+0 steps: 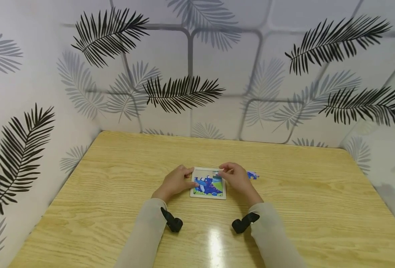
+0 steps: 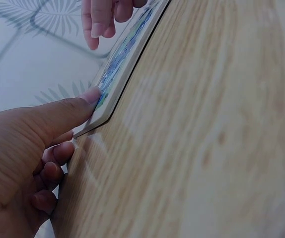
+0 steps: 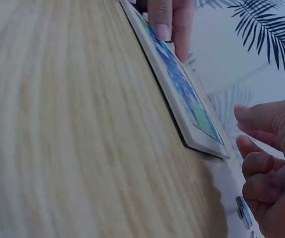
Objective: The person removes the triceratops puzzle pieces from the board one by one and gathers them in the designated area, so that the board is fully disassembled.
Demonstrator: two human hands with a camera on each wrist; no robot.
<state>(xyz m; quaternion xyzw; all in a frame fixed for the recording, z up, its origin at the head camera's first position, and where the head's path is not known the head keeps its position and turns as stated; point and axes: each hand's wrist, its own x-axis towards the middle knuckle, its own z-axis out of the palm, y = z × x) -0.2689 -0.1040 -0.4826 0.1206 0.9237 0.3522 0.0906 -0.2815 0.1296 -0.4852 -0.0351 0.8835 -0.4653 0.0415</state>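
While the head view suggests that the step in hand is fitting pieces, the puzzle tray lies near the middle of the table, well short of its far edge. The next move probably calls for settling a piece into the bare part of the recess, by the tray's far left corner; the dinosaur picture fills most of the rest. The right hand is at the far right corner, with loose pieces beyond it. In the left wrist view, the left hand pinches the tray's left edge, thumb on top. In the right wrist view, right thumb and forefinger are slightly parted; whether they hold a piece, I cannot tell
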